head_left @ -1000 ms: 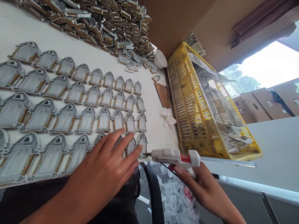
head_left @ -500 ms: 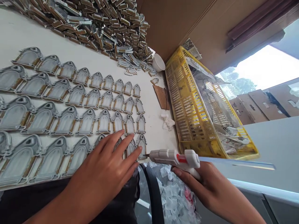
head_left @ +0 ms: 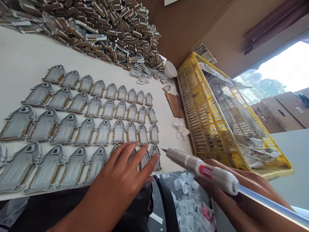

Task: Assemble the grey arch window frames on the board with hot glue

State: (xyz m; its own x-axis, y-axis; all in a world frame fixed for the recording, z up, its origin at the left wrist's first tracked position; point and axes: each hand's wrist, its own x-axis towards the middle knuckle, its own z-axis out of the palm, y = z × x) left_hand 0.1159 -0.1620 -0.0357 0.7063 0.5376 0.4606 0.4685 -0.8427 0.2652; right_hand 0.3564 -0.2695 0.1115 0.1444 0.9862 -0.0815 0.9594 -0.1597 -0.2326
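My right hand (head_left: pixel 231 190) is wrapped round a white hot glue gun (head_left: pixel 193 164) with a red mark on its side. A clear glue stick (head_left: pixel 270 206) sticks out of its back end. The dark nozzle points left, just right of the last arch-shaped grey piece (head_left: pixel 154 154) in the front row; a small gap seems to separate them. My left hand (head_left: pixel 123 177) lies with fingers spread over the right end of that row, partly hiding several pieces. Its fingertips rest at the pieces, the index finger by the end one. More arched pieces (head_left: pixel 83 130) stand in rows on the white table (head_left: pixel 26 54).
A large heap of similar pieces (head_left: pixel 116 35) lies at the back, beside a white bowl (head_left: pixel 170 69). A yellow plastic crate (head_left: pixel 200 112) with plastic scraps stands on the right. Brown cardboard (head_left: pixel 174 104) and crumpled tissue (head_left: pixel 181 131) lie before it. Translucent scraps (head_left: pixel 188 199) are below the table edge.
The glue gun has turned, its back end swinging down towards me. Its nozzle has shifted from the end piece's lower corner to beside its upper right side. The left hand stays over the row.
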